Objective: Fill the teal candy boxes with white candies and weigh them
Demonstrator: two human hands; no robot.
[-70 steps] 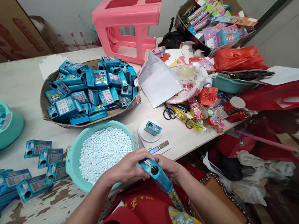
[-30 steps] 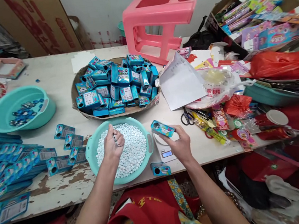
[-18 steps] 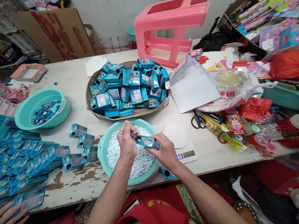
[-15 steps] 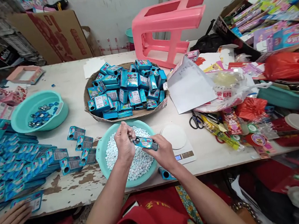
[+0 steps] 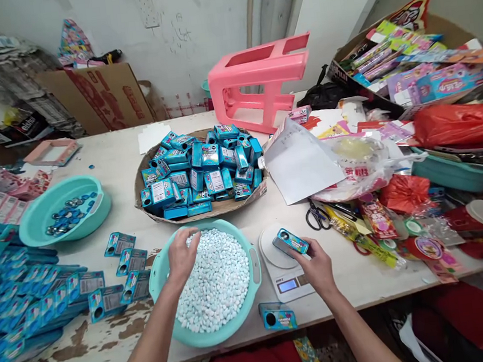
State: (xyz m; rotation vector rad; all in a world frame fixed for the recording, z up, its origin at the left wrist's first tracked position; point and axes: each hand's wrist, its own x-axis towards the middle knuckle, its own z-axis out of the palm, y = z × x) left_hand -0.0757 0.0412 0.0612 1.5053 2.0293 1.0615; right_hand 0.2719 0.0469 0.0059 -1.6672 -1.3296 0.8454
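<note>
Both hands were together over the bowl half a second ago; now they have come apart. The left hand (image 5: 183,256) has dropped onto the white candies (image 5: 217,281), and the right hand (image 5: 317,262) has carried the blue box (image 5: 290,241) over to the scale (image 5: 275,256). The big teal bowl (image 5: 255,263) sits right at the near edge of the bench (image 5: 114,160), likely so both hands reach it easily. Behind it, a cardboard tray (image 5: 210,212) is piled with more blue boxes (image 5: 201,165). The scale stands just beside the bowl, a short reach away. The right fingers grip the near end of the box, and it lies flat over the white plate; I cannot tell if it rests there yet. The left fingers curl down into the candies, but I cannot tell if they hold any. Another blue box (image 5: 277,317) lies at the bench edge. The bench paint is worn and chipped. A pink stool (image 5: 257,81) stands on it by the wall (image 5: 190,25), and flat cartons (image 5: 24,296) are stacked at the left.
</note>
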